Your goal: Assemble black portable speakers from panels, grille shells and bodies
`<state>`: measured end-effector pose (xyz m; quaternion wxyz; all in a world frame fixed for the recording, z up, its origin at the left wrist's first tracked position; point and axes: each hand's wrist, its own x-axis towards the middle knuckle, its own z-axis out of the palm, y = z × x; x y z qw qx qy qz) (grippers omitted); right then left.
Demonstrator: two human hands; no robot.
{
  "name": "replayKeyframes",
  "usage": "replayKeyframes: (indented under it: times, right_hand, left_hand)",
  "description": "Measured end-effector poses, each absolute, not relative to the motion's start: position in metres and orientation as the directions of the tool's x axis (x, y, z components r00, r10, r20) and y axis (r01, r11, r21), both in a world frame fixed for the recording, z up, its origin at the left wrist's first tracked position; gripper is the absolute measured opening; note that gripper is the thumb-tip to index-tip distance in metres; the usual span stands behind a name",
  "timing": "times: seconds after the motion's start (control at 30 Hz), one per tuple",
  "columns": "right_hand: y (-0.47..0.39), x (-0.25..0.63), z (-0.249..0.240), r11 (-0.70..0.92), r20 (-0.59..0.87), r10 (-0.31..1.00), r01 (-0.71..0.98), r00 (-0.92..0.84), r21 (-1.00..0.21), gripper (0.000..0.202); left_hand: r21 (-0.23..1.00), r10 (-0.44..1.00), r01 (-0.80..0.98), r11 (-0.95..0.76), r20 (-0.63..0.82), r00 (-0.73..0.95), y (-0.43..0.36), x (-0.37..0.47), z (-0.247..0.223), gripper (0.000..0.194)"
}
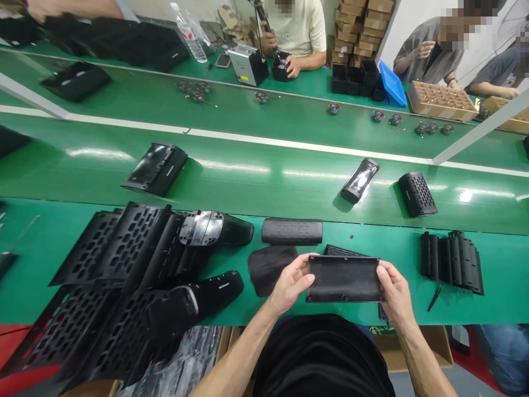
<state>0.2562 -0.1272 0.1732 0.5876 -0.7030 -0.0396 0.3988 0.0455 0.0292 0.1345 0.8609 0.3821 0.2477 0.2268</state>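
A black rectangular plastic panel (345, 279) with a raised rim is held up in front of me, its hollow inner side facing me. My left hand (291, 284) pinches its left end, thumb on the face. The right end is gripped by my right hand (394, 289), thumb over the edge. Just behind the panel lies a perforated black strip (343, 251), partly hidden by it. Left of it sit a piece of black cloth-like material (270, 267) and a black ribbed cover (291, 231).
Perforated black grilles (132, 242) are heaped at left beside black housings (219, 292). Several curved black panels (452, 262) and a thin black tool (434, 298) lie at right. Black speaker bodies (157, 168) rest on the green belt (256, 182). Co-workers sit across, near small speaker drivers (334, 108).
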Motion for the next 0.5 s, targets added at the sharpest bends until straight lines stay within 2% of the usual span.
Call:
replayKeyframes:
  times: [0.3,0.4,0.5]
  right_hand:
    - [-0.124,0.2589,0.1717,-0.323,-0.498,0.486,-0.381,0.718,-0.866,0.051]
    - [-0.1219,0.2595,0.1713,-0.332,-0.523,0.512,-0.404,0.682,-0.852,0.051]
    - [-0.1194,0.2614,0.1694,-0.345,-0.553,0.512,-0.433,0.657,-0.833,0.051]
  left_hand:
    - [0.778,0.565,-0.202,0.595,-0.226,0.794,0.0339,0.0443,0.1373,0.05]
    - [0.757,0.579,-0.206,0.62,-0.264,0.771,0.0342,0.0476,0.1371,0.051]
    - [0.687,0.57,-0.214,0.695,-0.344,0.746,0.0352,0.0509,0.1382,0.051]
